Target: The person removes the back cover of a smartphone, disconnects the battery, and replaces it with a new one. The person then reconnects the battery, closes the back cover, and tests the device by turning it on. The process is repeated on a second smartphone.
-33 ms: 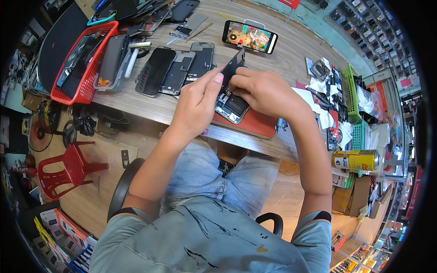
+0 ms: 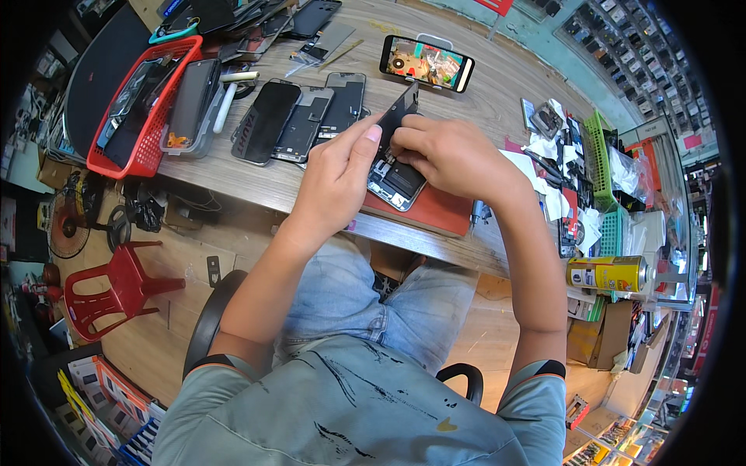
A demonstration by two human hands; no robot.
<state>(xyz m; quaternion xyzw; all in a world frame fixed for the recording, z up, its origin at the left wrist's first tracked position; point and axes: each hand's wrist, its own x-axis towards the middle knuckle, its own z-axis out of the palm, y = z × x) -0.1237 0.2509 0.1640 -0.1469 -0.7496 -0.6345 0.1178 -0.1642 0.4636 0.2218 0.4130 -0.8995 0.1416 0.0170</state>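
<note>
Both hands meet over an opened phone (image 2: 396, 182) at the front edge of the wooden bench (image 2: 497, 85): the left hand (image 2: 338, 175) pinches the lifted dark screen panel (image 2: 398, 113) between thumb and fingers, holding it tilted up from the phone body, while the right hand (image 2: 451, 155) is curled, its fingertips pressed down inside the phone. The phone lies on a reddish-brown mat (image 2: 435, 210), its far end hidden by the hands. At the left end of the bench a red basket (image 2: 144, 144) holds several dark phones, and just beside it a row of dark screen panels (image 2: 299, 116) lies flat, near the left hand. Beyond the hands, a lit phone (image 2: 427, 62) stands propped on its side. To the right, a green tray (image 2: 600, 159) and a litter of white papers and small parts (image 2: 556, 163) crowd the bench well apart from the work; a yellow spray can (image 2: 610, 273) lies at the bench's right edge. A red plastic stool (image 2: 109, 287) stands on the floor to the left.
</note>
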